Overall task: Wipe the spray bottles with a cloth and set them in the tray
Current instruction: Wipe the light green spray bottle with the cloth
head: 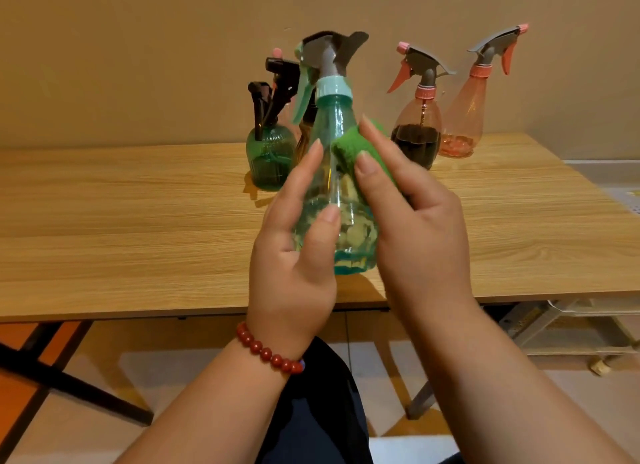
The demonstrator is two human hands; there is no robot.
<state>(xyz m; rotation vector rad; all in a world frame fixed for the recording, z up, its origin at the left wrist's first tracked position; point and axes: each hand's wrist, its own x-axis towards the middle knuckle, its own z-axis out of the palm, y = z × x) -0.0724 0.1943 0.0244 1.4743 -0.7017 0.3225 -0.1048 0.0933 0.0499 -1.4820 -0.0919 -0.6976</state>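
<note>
A clear teal spray bottle (pixel 334 145) with a mint collar and grey trigger head is held upright above the table's front edge. My left hand (pixel 294 256) grips its lower body, thumb across the front. With my right hand (pixel 412 221) I press a folded green cloth (pixel 349 145) against the bottle's right shoulder, fingers curled over the cloth. Behind stand a dark green ribbed bottle (pixel 268 159) with a black trigger, a brownish bottle mostly hidden behind the held one, a pink bottle with dark liquid (pixel 417 138), and a paler pink bottle (pixel 462 121). No tray is in sight.
The wooden table (pixel 138 221) runs wide to the left and ends at the right near a pale wall. A low shelf frame (pixel 571 328) sits on the floor at the right. A dark table leg (pixel 69 380) crosses below left.
</note>
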